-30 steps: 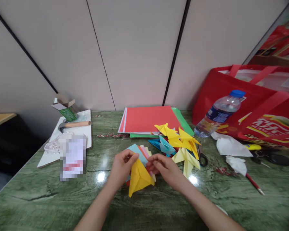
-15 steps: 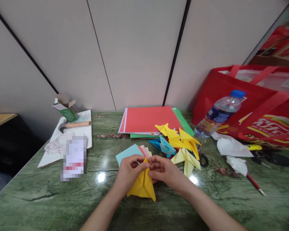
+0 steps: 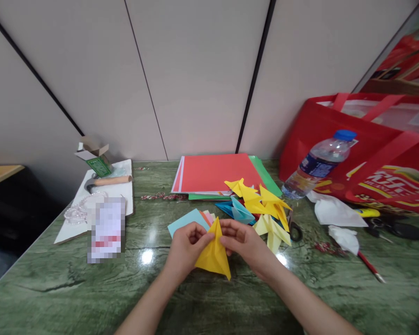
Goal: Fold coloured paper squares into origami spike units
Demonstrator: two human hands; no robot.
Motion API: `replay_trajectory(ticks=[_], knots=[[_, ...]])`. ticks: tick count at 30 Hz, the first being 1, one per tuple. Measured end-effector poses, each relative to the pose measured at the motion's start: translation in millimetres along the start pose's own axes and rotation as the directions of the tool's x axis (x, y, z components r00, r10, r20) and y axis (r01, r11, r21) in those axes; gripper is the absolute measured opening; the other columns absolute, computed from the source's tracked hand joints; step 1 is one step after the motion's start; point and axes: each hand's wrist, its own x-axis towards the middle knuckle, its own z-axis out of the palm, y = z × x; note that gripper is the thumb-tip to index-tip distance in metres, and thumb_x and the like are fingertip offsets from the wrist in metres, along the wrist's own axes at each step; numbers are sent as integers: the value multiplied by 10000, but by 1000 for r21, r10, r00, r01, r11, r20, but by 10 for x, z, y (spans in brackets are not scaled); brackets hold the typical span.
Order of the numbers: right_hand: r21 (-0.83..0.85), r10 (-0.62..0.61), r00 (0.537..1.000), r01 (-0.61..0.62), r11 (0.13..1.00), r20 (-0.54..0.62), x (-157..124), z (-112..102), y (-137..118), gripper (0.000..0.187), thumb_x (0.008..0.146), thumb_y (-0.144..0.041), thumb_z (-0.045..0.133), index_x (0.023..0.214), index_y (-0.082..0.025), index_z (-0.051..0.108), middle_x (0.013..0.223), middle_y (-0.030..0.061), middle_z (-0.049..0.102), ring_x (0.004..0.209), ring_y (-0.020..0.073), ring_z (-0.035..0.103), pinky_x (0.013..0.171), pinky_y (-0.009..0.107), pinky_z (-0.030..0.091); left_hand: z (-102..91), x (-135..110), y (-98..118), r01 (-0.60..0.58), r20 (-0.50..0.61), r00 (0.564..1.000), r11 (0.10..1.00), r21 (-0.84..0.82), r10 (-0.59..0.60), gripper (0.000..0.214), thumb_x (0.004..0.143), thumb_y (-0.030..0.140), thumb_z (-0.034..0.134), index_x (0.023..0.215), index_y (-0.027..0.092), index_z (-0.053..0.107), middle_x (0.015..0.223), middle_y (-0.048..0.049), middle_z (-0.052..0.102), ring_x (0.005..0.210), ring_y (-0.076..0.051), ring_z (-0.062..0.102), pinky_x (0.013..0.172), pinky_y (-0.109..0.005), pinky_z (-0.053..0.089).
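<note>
Hands, left [image 3: 186, 246] and right [image 3: 242, 242], pinch yellow folded paper [image 3: 214, 253] (tip up) above table [image 3: 73, 288].

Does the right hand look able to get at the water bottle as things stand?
Probably, though not freely: the right hand pinches the yellow folded paper, and only low folded figures lie between it and the water bottle.
</note>
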Motion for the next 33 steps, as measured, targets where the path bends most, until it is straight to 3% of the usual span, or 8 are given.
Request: replay_trajectory(ticks=[5, 10, 14, 19, 28, 33], knots=[[-119, -46, 998, 51, 992, 48, -4, -1, 2, 220, 670, -329, 649, 797, -175, 557, 722, -15, 580, 662, 118, 546, 512, 194, 399, 19, -18, -8, -73, 11, 997, 994, 80, 72, 199, 609, 305, 659, 540, 159, 543, 500, 23, 539, 456, -98, 461, 444, -198, 348], [-256, -91, 994, 75, 964, -54, 31, -11, 76, 231, 677, -358, 642, 782, -168, 563, 743, 16, 596, 692, 153, 568, 574, 253, 486, -9, -29, -72, -198, -14, 977, 936, 290, 211, 185, 669, 302, 606, 556, 177, 529, 480, 37, 504, 439, -96, 435, 434, -195, 308], [-197, -78, 995, 66, 978, -55, 47, -6, 146, 246, 687, -375, 632, 814, -174, 567, 779, 32, 604, 679, 167, 584, 574, 302, 546, -28, -47, -107, -290, -6, 946, 854, 433, 324, 176, 711, 301, 564, 573, 199, 523, 463, 52, 473, 409, -88, 399, 428, -199, 257], [-152, -86, 994, 76, 985, -65, 47, 4, 166, 259, 675, -375, 641, 833, -186, 565, 733, 10, 597, 677, 170, 605, 578, 305, 561, -20, -50, -96, -281, -22, 947, 857, 433, 321, 167, 696, 284, 567, 560, 211, 505, 396, 77, 391, 355, -84, 340, 412, -206, 219], [-170, -80, 992, 62, 983, -99, 49, -3, 149, 213, 663, -352, 647, 757, -184, 555, 679, -6, 578, 599, 164, 613, 558, 314, 547, -20, -52, -112, -287, -2, 939, 786, 548, 344, 171, 714, 250, 540, 570, 203, 462, 411, 81, 394, 353, -75, 355, 408, -192, 226], [-171, -54, 996, 41, 984, -75, 39, 3, 128, 229, 661, -374, 644, 745, -182, 550, 668, -17, 575, 601, 152, 610, 565, 293, 530, -19, -49, -105, -281, -7, 941, 797, 534, 337, 184, 705, 238, 546, 555, 194, 448, 424, 78, 396, 365, -71, 355, 412, -192, 224]])
